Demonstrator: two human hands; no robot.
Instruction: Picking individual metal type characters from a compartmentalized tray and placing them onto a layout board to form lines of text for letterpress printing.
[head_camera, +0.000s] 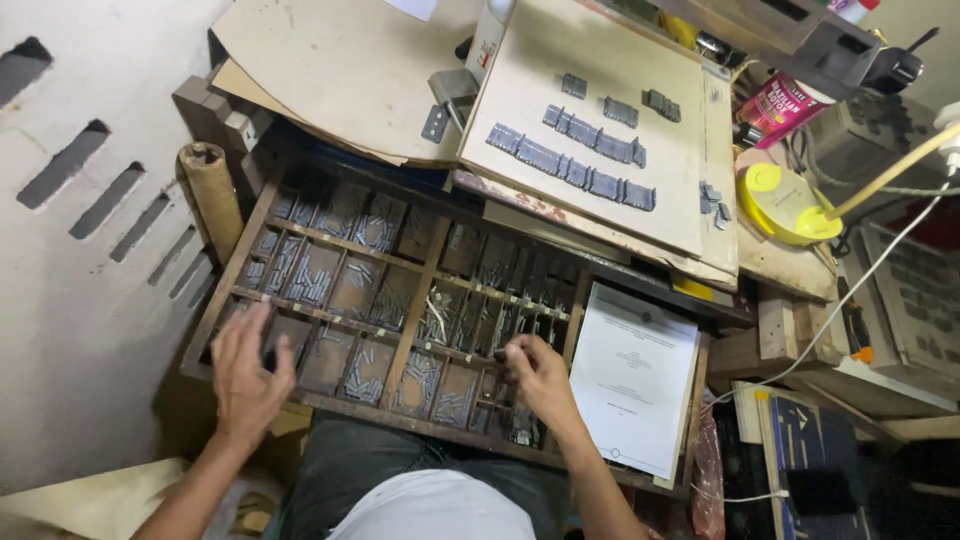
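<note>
A wooden type case (255, 215) with many small compartments of grey metal type pieces lies in front of me. My left hand (245, 375) rests over the front-left compartments with its fingers spread and bent; whether it holds a piece is hidden. My right hand (540, 378) reaches into a compartment near the front right, fingertips pinched among the type pieces. A printed white sheet (632, 375) lies on the right end of the case.
A pale board (600, 60) behind the case carries rows of assembled grey type blocks (570, 170). A yellow round lamp base (785, 205), a pink-labelled can (780, 105), cables and boxes crowd the right. A rolled paper tube (212, 195) leans at the left wall.
</note>
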